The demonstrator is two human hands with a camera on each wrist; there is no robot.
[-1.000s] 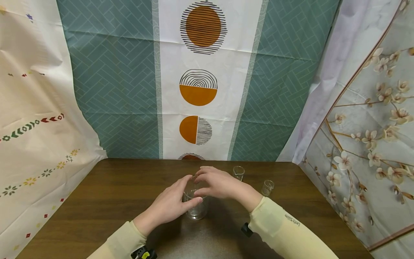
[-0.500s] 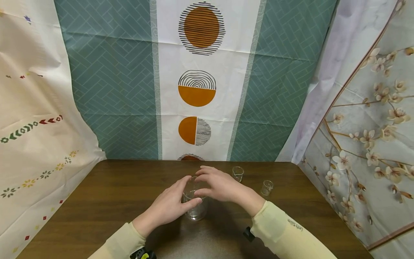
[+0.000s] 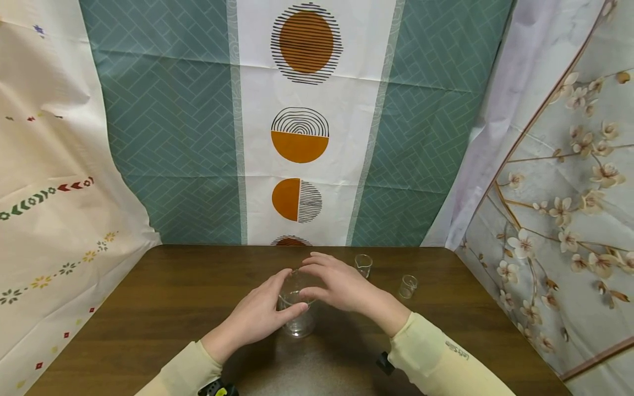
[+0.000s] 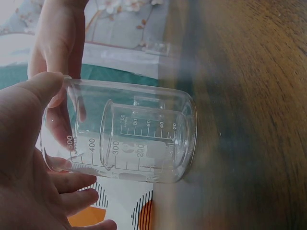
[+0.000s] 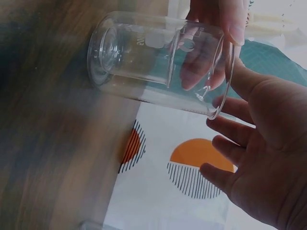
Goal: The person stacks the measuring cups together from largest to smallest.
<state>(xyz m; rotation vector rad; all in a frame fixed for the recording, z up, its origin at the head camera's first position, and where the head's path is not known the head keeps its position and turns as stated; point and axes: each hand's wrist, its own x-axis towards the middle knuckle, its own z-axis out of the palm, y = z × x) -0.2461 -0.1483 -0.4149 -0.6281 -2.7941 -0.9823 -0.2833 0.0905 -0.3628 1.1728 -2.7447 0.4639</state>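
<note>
In the head view a large clear glass beaker [image 3: 299, 329] stands at mid-table, its 500 mark facing the left wrist camera. A smaller beaker [image 4: 125, 106] with a scale up to 100 sits inside it. My left hand [image 3: 255, 313] holds the large beaker's rim from the left; in the left wrist view its thumb [image 4: 45, 86] lies on one side of the rim and its index finger on the other. From the right, my right hand [image 3: 337, 281] holds the same rim, thumb toward me and fingers round the far side.
Behind the right hand stands a small glass beaker [image 3: 364, 264], and farther right another small beaker [image 3: 408, 287]. The brown wooden table [image 3: 124, 308] ends at a patterned hanging cloth [image 3: 183, 137], with more cloths on both sides.
Both hands stay at the large beaker's rim. The head view has shifted slightly, and the right forearm sits a little farther right; the beakers stay in place.
</note>
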